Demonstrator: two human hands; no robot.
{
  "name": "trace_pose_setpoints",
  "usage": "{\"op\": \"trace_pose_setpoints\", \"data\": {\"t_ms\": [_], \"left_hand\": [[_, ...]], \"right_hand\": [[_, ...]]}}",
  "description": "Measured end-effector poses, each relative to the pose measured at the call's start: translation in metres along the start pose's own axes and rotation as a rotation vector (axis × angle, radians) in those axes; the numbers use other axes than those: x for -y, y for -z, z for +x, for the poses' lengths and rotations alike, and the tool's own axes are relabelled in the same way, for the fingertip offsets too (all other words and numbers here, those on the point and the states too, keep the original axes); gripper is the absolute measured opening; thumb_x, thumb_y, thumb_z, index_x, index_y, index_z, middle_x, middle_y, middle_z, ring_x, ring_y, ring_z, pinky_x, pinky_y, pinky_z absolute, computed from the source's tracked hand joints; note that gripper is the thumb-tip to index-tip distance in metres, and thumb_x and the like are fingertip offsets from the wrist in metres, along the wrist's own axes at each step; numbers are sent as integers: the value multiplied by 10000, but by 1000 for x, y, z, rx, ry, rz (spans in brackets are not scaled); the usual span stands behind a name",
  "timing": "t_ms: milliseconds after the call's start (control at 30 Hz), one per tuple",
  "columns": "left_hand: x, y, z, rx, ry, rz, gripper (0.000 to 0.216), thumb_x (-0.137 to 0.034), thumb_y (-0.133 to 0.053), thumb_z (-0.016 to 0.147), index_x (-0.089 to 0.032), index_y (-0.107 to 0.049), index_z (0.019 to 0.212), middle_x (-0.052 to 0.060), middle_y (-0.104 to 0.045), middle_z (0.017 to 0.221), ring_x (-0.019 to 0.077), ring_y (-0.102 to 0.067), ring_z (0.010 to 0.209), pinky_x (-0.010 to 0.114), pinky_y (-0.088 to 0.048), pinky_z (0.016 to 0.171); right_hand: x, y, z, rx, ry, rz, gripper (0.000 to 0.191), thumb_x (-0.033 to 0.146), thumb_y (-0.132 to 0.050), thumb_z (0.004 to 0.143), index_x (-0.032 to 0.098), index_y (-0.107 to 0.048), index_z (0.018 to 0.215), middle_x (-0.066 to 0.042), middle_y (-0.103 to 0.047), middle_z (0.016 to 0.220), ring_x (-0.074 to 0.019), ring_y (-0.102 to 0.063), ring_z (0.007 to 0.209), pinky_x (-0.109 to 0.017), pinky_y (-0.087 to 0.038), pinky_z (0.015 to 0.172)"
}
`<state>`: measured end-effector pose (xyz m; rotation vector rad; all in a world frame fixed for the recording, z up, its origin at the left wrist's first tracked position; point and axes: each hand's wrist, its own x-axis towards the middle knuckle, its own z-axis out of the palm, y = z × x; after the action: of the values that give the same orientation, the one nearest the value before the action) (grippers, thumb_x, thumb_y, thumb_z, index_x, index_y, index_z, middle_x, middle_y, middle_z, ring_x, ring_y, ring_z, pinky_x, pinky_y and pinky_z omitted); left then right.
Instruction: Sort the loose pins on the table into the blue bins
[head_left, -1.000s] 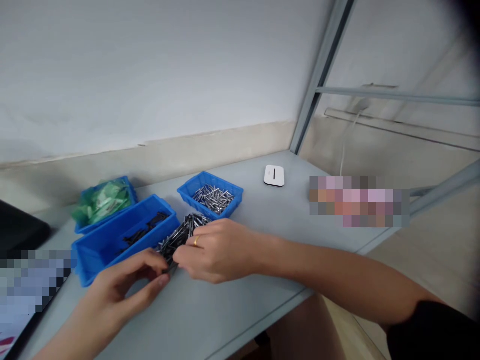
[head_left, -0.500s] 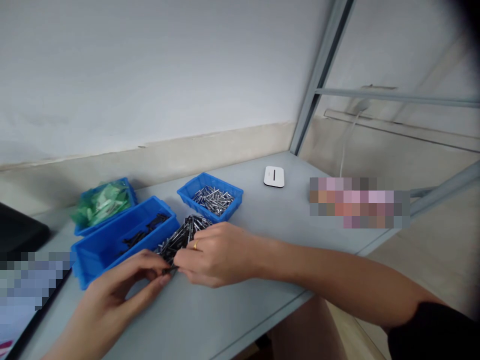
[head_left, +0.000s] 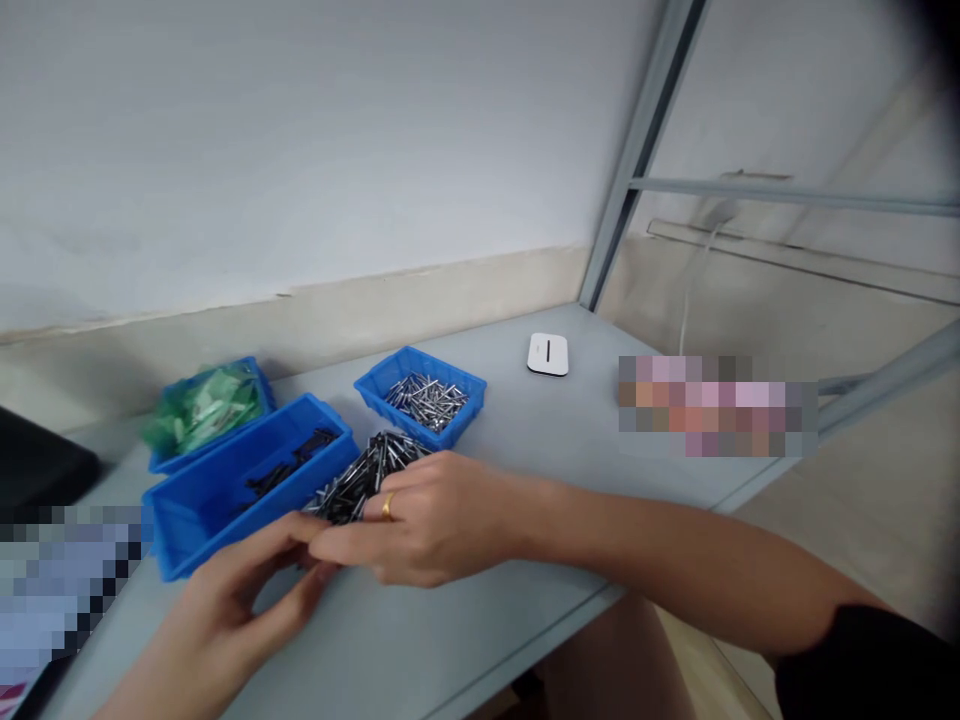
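My left hand (head_left: 247,590) is closed in a pinch at the near edge of a pile of black and silver pin-like parts (head_left: 367,480). A small dark part showed between its thumb and finger a moment ago; the fingers now mostly hide it. My right hand (head_left: 427,520), with a gold ring, presses its closed fingertips against the left fingertips. What the right fingers grip is hidden. Behind the left hand, a long blue bin (head_left: 176,515) holds small black parts (head_left: 289,468). Beyond the pile, a smaller blue bin (head_left: 450,437) holds silver metal pins (head_left: 427,400).
Another blue bin (head_left: 264,385) with green plastic packaging (head_left: 217,405) stands at the back left. A white square device (head_left: 548,354) lies near the wall. Metal frame posts (head_left: 630,180) rise at the right. A black object (head_left: 41,465) and blurred screen-like area sit left.
My right hand has shifted left and slightly nearer me, its fingers now meeting the left fingertips. The small dark part between the hands has become covered.
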<state>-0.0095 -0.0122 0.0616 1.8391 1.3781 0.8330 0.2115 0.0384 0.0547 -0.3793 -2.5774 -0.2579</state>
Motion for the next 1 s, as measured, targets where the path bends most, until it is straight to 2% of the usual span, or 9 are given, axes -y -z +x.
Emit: {"op": "trace_pose_setpoints", "data": {"t_ms": [100, 200, 300, 500, 567, 700, 833, 900, 1000], "left_hand": [[-1, 0, 2, -41, -26, 35, 160, -412, -682, 771, -268, -736, 818, -9, -753, 823, 191, -667, 780, 198, -536, 716], [0, 0, 3, -8, -12, 30, 164, -408, -670, 776, -266, -748, 800, -6, -750, 809, 194, -657, 779, 203, -534, 716], [-2, 0, 3, 48, 16, -6, 159, -395, -665, 784, -268, -762, 784, -14, -738, 768, 182, -647, 756, 194, -530, 713], [-2, 4, 8, 70, 46, -148, 115, -378, -747, 735, -270, -767, 701, -9, -715, 707, 175, -641, 684, 191, -536, 637], [5, 7, 11, 106, 30, -167, 101, -371, -772, 720, -274, -767, 693, -14, -706, 674, 170, -636, 650, 196, -539, 612], [20, 13, 17, 271, -17, -117, 138, -375, -742, 782, -265, -756, 700, -15, -697, 641, 165, -643, 596, 200, -544, 567], [25, 15, 19, 294, -25, -97, 223, -379, -696, 839, -245, -739, 666, 1, -695, 652, 167, -651, 626, 211, -557, 600], [21, 13, 19, 297, -25, -98, 221, -375, -691, 844, -245, -747, 675, 2, -688, 651, 162, -642, 623, 213, -552, 596], [13, 10, 17, 262, 11, -133, 179, -379, -734, 792, -252, -761, 667, -3, -686, 654, 159, -632, 630, 213, -545, 599]], "right_hand": [[1, 1, -1, -37, 22, -36, 286, 176, -392, 994, 237, -658, 1082, 56, -608, 706, -98, -525, 622, -261, -310, 547], [1, 2, -1, -96, 34, -56, 291, 129, -387, 970, 219, -663, 995, 59, -566, 658, -97, -499, 600, -257, -300, 537], [2, 5, 1, -71, 51, -61, 270, 112, -397, 955, 212, -648, 944, 59, -548, 651, -94, -490, 603, -258, -285, 541], [1, 5, 3, -19, 67, -48, 255, 131, -378, 985, 213, -610, 920, 62, -536, 640, -93, -500, 617, -249, -290, 551], [1, 2, 2, -91, 77, -44, 254, 154, -380, 992, 212, -610, 903, 64, -545, 634, -94, -506, 603, -246, -307, 543], [1, -3, 2, -261, 86, -49, 243, 180, -410, 995, 207, -602, 849, 68, -578, 631, -92, -513, 581, -243, -331, 532], [1, -5, 3, -365, 97, -59, 259, 207, -432, 1001, 201, -602, 806, 70, -572, 597, -92, -494, 550, -247, -339, 535], [1, -5, 3, -349, 97, -55, 278, 213, -426, 1005, 201, -606, 793, 70, -565, 582, -93, -480, 532, -250, -334, 535], [0, -5, 1, -237, 103, -13, 292, 225, -400, 1017, 200, -628, 836, 56, -617, 636, -95, -518, 567, -252, -345, 557]]}}
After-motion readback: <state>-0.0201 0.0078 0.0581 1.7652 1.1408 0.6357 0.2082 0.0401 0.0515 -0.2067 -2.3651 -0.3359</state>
